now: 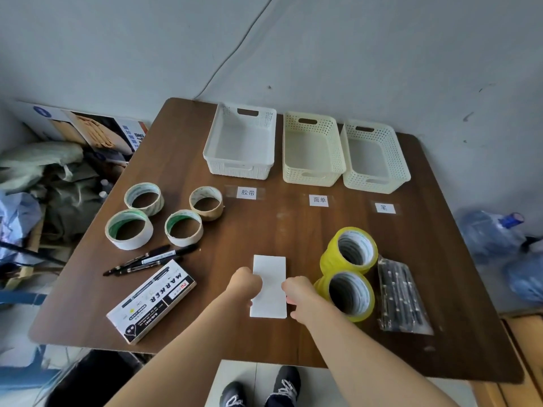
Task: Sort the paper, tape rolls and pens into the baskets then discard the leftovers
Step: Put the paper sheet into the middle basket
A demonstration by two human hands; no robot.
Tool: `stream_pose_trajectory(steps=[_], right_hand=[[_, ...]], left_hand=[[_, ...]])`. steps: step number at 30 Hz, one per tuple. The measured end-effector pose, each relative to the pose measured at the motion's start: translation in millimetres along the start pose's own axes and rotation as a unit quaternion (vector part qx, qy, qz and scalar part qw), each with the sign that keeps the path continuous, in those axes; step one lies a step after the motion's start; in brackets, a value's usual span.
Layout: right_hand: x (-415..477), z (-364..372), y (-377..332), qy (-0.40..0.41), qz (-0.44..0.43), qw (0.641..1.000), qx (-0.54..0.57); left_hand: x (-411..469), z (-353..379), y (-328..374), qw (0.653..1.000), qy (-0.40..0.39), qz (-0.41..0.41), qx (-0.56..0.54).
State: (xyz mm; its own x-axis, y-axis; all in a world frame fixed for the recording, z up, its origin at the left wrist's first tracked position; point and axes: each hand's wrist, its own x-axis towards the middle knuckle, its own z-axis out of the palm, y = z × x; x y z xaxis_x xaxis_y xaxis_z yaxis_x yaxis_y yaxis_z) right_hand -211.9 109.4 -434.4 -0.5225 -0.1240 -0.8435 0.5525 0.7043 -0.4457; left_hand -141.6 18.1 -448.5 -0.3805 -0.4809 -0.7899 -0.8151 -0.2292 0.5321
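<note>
A white stack of paper lies near the table's front middle. My left hand grips its left edge and my right hand grips its right edge. Two yellow tape rolls stand just right of my right hand. Several used tape rolls sit at the left, with loose black pens and a marker box below them. A clear packet of pens lies at the right. Three baskets line the back: white, cream middle, cream right.
White labels are taped to the brown table in front of each basket. Clutter and a printed board fill the floor at the left; water bottles lie at the right. My shoes show below the table's front edge.
</note>
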Motion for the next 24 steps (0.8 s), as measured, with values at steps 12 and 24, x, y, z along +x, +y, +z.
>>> stream_pose_trajectory(steps=[12,24], right_hand=[[16.8,-0.4,6.6,-0.003,0.024,0.998,0.058],[4.4,-0.6,-14.0,0.042,-0.139,0.988,0.056]], left_hand=[[11.0,4.7,-2.4,0.999,0.043,0.009,0.032],[12.3,-22.3,33.1,0.992,0.086,0.058,-0.074]])
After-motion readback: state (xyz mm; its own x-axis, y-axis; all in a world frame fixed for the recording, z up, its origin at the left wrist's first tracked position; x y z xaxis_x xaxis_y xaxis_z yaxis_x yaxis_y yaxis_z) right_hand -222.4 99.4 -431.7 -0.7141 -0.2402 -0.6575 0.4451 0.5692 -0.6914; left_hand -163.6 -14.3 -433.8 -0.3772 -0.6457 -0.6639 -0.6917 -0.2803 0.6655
